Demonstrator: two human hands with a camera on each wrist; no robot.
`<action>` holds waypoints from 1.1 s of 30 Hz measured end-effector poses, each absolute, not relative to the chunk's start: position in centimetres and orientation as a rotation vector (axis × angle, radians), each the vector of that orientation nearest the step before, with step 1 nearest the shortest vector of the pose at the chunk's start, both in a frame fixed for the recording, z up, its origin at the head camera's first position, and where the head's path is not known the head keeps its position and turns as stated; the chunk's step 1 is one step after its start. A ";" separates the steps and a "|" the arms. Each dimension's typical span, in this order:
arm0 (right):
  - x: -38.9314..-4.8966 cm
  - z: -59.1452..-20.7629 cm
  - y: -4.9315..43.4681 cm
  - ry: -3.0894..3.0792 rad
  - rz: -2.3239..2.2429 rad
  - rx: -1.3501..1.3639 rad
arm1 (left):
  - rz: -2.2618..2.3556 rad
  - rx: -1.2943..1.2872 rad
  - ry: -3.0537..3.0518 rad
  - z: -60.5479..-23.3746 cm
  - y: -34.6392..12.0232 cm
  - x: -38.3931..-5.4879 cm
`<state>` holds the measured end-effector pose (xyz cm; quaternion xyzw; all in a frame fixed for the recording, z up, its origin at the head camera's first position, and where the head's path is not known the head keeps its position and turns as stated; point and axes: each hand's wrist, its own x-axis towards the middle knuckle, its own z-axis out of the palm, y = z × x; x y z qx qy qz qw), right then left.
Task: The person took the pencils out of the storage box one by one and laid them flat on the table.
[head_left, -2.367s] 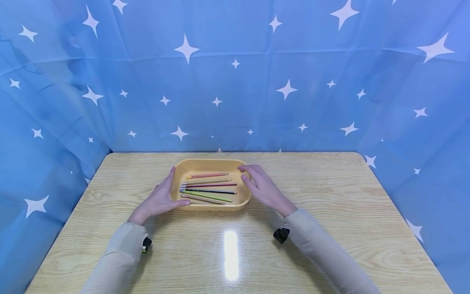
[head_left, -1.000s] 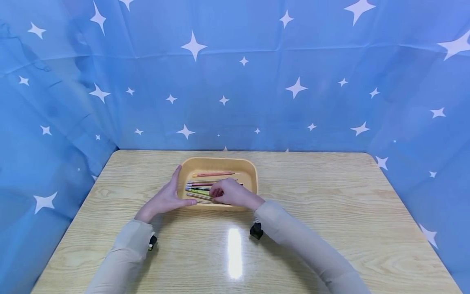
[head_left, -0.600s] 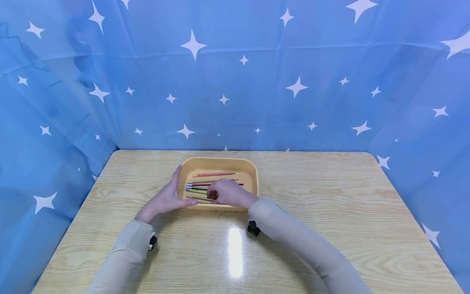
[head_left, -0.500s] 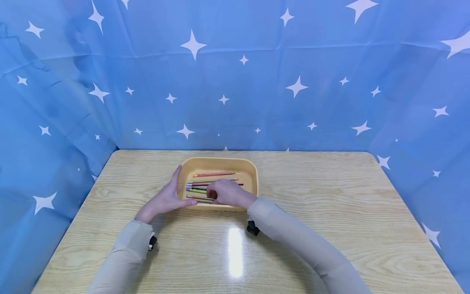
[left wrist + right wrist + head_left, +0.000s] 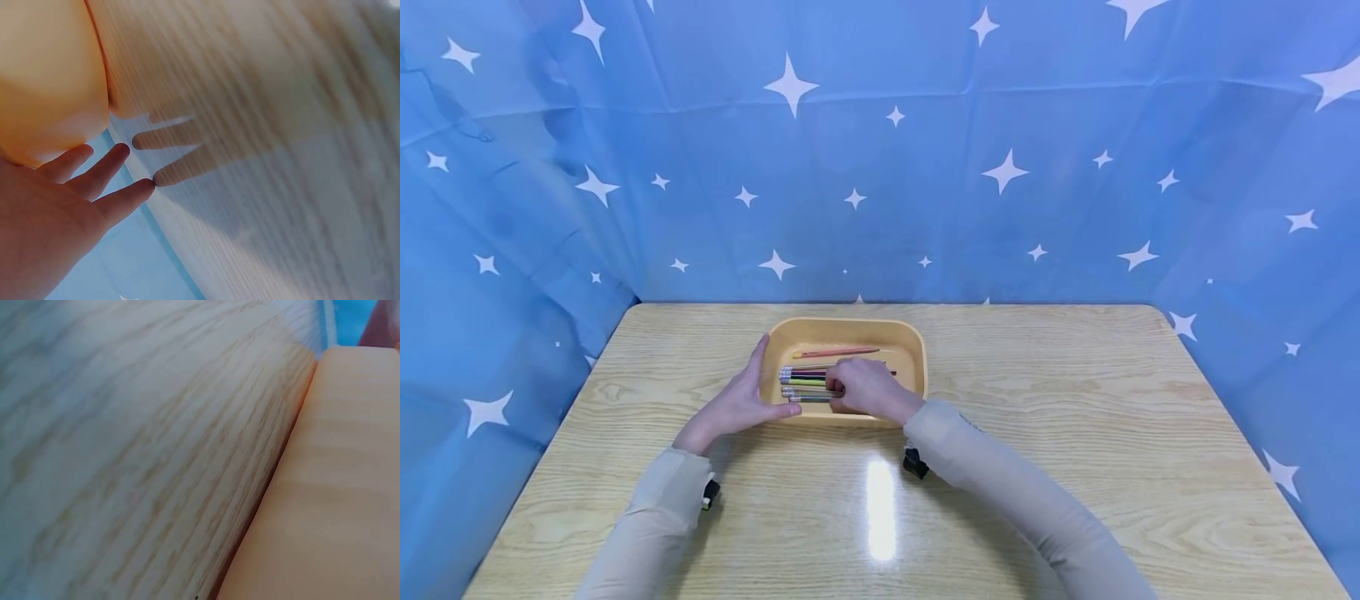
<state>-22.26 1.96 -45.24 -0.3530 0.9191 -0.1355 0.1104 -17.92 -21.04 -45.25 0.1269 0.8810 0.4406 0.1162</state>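
A yellow-orange plastic tray (image 5: 917, 354) holds several pencils (image 5: 805, 381), lying side by side with their eraser ends to the left. Apart from them, a red pencil (image 5: 838, 352) lies toward the back of the tray. My right hand (image 5: 871, 390) reaches inside, its fingers curled down round the bunch of pencils and hiding their middles; the right wrist view shows only the tray wall and table. My left hand (image 5: 741, 400) steadies the tray's left end, thumb over the front rim. In the left wrist view its fingers (image 5: 125, 200) are straight and spread against the outer wall.
The tray stands on a light wood-grain table (image 5: 1060, 400), toward its back edge. A blue curtain (image 5: 880, 217) with white stars hangs behind and on both sides. A bright light reflection (image 5: 880, 508) shows on the tabletop in front of the tray.
My right hand has gone from the tray's right rim into the tray and onto the pencils. The loosely spread pencils are now drawn closer together. The left hand stays at the tray's left end.
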 end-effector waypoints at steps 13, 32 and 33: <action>-22.3 -45.2 2.2 2.720 -0.447 -1.025 | 1.276 0.372 2.583 -45.3 -21.2 -18.1; -22.7 -45.5 3.0 2.468 -1.089 -0.922 | 1.257 0.375 2.599 -45.3 -21.2 -18.1; -22.7 -45.5 3.1 2.457 -1.114 -0.916 | 1.254 0.374 2.599 -45.3 -21.2 -18.1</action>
